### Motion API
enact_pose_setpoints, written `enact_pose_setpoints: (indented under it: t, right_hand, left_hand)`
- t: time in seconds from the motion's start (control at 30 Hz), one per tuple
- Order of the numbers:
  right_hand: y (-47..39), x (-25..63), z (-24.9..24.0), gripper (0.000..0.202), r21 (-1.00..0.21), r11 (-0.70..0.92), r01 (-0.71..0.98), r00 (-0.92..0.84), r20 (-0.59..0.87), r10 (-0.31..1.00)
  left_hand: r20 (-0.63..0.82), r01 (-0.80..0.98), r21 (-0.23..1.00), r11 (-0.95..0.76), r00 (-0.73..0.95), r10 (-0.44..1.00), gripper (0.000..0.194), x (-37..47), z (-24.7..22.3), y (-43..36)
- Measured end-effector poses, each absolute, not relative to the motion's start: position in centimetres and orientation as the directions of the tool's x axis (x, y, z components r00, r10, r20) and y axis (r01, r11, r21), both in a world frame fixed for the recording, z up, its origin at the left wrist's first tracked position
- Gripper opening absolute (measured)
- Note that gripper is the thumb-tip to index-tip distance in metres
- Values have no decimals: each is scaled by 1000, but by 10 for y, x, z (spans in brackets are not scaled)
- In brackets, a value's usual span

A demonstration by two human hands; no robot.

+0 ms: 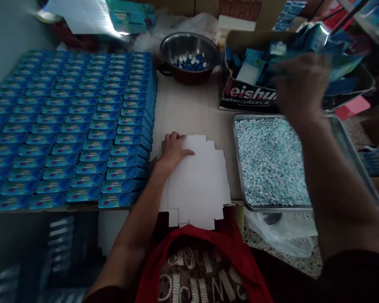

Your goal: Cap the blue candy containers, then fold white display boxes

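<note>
Cardboard (198, 181) under left hand (175, 150)

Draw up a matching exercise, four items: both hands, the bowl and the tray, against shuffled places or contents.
1. left hand
2. right hand
3. bowl
4. tray

A. spread with small white and pale-green pieces
B. at the flat white card
C. holds blue and white pieces
D. blurred, at the printed carton

Pairs: 1-B, 2-D, 3-C, 4-A

White cardboard (197, 181), notched along its edges, lies flat, overhanging the near edge of the table (189, 105)
</note>
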State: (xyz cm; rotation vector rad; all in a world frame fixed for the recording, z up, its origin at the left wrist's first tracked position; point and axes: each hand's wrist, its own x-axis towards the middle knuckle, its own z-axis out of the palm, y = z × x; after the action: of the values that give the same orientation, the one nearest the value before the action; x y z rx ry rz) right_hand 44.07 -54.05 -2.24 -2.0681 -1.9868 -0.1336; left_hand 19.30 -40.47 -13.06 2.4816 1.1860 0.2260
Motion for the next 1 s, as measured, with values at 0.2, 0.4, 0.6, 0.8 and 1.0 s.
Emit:
enact_pose_setpoints:
  t: [0.2,0.4,0.6,0.8,1.0]
  right_hand:
    - [-542,413,-74,65,-190,-51,980,71,101,992]
    - [-567,418,-99,62,-257,-150,955,194,155,969]
    - [-574,418,-102,62,-381,-92,920,185,215,959]
    - [-504,396,-97,62,-228,-98,969,83,-75,994]
    - [-490,387,-98,50,-121,-18,993,-1,-155,988]
  left_hand:
    - [72,691,434,-578,613,787,69,191,-132,-405]
    - [281,583,545,-603,550,786,30,186,-129,-399]
    - [251,483,681,-550,551,796,11,184,-123,-398]
    - [180,659,488,-572,565,805,56,194,-133,-398]
    - [91,606,461,-648,694,714,47,194,-140,-398]
